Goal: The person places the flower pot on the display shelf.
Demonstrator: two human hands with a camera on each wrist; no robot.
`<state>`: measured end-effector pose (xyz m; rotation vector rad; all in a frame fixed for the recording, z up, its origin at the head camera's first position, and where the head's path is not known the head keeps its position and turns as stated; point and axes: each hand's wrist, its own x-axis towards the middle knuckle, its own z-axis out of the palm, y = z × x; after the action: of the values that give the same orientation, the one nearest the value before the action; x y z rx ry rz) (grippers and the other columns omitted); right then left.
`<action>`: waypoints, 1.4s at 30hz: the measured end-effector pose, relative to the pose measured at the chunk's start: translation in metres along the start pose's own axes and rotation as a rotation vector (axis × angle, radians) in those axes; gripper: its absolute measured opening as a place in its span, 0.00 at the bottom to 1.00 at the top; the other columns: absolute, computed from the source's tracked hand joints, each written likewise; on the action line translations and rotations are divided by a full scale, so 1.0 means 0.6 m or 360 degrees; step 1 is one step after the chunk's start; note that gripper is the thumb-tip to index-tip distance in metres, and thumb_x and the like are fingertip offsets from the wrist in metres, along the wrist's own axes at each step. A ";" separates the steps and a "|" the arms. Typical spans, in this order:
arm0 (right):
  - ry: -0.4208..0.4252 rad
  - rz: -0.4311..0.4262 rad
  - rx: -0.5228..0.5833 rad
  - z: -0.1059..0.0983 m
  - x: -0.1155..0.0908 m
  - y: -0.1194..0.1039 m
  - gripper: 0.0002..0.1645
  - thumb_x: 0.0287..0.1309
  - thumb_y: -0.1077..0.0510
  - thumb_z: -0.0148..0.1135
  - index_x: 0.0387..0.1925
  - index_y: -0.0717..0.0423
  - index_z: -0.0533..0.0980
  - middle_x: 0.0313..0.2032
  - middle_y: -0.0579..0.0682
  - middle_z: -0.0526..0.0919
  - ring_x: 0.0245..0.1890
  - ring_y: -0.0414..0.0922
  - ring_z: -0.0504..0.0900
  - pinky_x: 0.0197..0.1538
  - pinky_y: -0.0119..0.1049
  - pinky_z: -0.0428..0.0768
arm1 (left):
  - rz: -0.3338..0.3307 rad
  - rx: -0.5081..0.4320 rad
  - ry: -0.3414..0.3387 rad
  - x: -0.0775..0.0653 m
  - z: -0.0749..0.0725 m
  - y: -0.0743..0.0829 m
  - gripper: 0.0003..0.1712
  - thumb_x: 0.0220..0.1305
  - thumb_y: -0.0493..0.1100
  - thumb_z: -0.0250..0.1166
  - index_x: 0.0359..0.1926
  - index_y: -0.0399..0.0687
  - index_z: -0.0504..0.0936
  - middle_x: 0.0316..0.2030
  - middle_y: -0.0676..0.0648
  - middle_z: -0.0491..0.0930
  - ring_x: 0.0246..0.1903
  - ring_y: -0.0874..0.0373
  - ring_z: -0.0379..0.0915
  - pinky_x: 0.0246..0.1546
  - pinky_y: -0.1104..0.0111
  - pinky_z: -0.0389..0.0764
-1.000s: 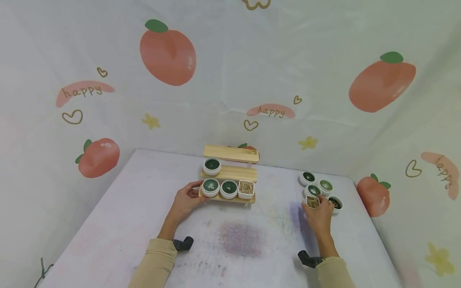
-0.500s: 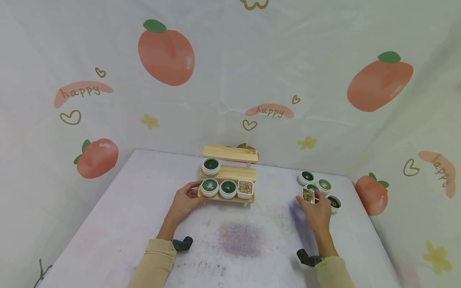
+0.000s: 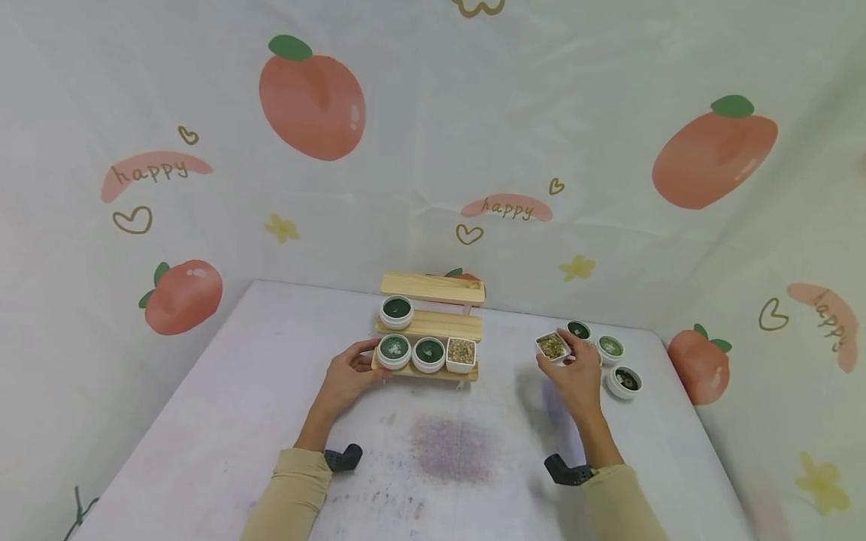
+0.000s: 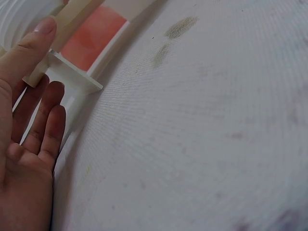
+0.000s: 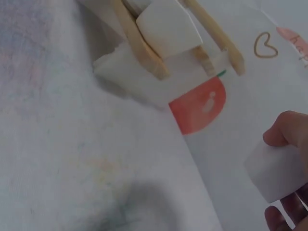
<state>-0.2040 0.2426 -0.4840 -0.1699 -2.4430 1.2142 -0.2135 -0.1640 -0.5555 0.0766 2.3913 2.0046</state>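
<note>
My left hand (image 3: 346, 379) grips the left end of the lowest board of a three-step wooden stand (image 3: 449, 324). In the left wrist view its thumb lies on the board (image 4: 72, 20), with the fingers below. My right hand (image 3: 578, 379) pinches a small white square pot (image 3: 552, 346) with a grainy brown-green filling, raised and tilted over the table's right part. The right wrist view shows the pot's plain white side (image 5: 276, 171) between thumb and fingers. On the lowest board are two round white pots (image 3: 395, 352) with green tops and a square pot (image 3: 461, 355).
One round pot (image 3: 396, 311) stands on the middle board's left end; the top board (image 3: 433, 288) is bare. At the table's right, several round pots (image 3: 624, 382) stand in a cluster, partly behind my right hand. A patterned cloth backdrop (image 3: 419, 150) rises behind the table.
My right hand has lifted the square pot from the right cluster and carried it left, tilting it. My left hand stays at the stand.
</note>
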 end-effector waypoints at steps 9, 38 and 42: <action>-0.0195 -0.0023 0.0178 0.027 0.007 -0.050 0.41 0.52 0.64 0.75 0.67 0.66 0.70 0.59 0.65 0.75 0.53 0.58 0.79 0.49 0.17 0.74 | -0.0058 0.0027 -0.0029 0.004 0.001 0.006 0.42 0.52 0.37 0.80 0.69 0.48 0.74 0.47 0.34 0.84 0.40 0.58 0.83 0.39 0.76 0.82; -0.0568 -0.0236 0.0469 0.139 0.006 -0.163 0.37 0.56 0.65 0.75 0.66 0.64 0.71 0.60 0.63 0.74 0.60 0.59 0.79 0.63 0.50 0.81 | -0.0050 0.0023 -0.0060 -0.019 -0.004 0.048 0.41 0.52 0.38 0.80 0.68 0.45 0.75 0.48 0.32 0.84 0.40 0.60 0.84 0.41 0.76 0.83; -0.0587 -0.0172 0.0465 0.154 0.006 -0.178 0.37 0.55 0.65 0.75 0.66 0.63 0.72 0.59 0.62 0.73 0.60 0.57 0.80 0.62 0.45 0.82 | -0.0037 0.0011 -0.0066 -0.019 -0.003 0.048 0.41 0.52 0.38 0.80 0.67 0.46 0.75 0.47 0.32 0.84 0.40 0.60 0.84 0.40 0.76 0.83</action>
<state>-0.2377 0.1100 -0.4488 0.2906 -2.4901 1.6532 -0.2016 -0.1613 -0.5270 0.0894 2.3634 1.9653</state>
